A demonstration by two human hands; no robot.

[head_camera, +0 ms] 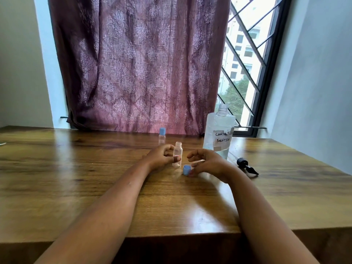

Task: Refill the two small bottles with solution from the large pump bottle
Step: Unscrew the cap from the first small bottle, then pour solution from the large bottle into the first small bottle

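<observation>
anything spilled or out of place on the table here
No spill shows. The pump head lies on its side on the wooden table, right of the large bottle, whose neck is open. That fits refilling, as does the blue cap off the small bottle.

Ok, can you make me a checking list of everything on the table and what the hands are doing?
Surface: wooden table, shiny, dry as far as I can tell.
Job's things: large bottle upright, pump off, neck open, partly full; open small bottle upright, looks empty; capped small bottle behind it; blue cap on the table.
Clutter: black pump head lying to the right; something small at the far left edge, unclear.
Grips: left hand holds the open small bottle; right hand pinches the blue cap.
Cables: nothing seen.
Surroundings: purple curtain, barred window.
</observation>
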